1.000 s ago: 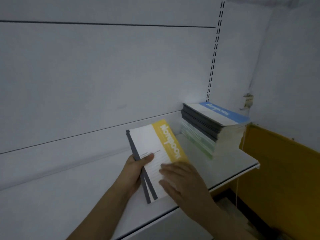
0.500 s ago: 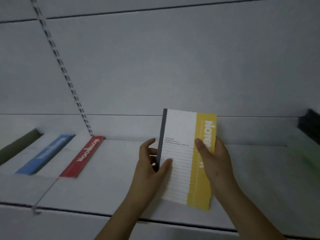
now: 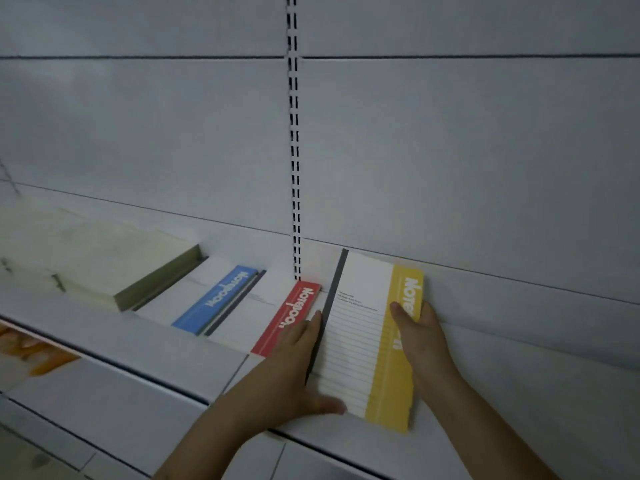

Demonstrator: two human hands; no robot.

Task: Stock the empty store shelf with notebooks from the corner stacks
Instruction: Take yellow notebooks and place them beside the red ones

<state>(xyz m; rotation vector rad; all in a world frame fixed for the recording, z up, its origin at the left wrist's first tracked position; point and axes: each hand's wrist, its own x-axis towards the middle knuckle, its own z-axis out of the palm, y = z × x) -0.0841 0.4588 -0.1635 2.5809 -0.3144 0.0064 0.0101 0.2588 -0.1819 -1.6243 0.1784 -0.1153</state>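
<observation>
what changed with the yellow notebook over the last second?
The yellow notebook was carried from beside the corner stack leftward along the shelf and brought down next to the red notebook. Left hand shifted to its spine edge and bottom corner; right hand to the yellow edge. Both hands still hold it; red and blue notebook unmoved.

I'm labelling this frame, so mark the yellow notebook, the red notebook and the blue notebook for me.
yellow notebook [image 3: 360,341]: head view, on its lined white cover.
red notebook [image 3: 294,311]: head view, on its red band.
blue notebook [image 3: 221,296]: head view, on its blue band.
</observation>
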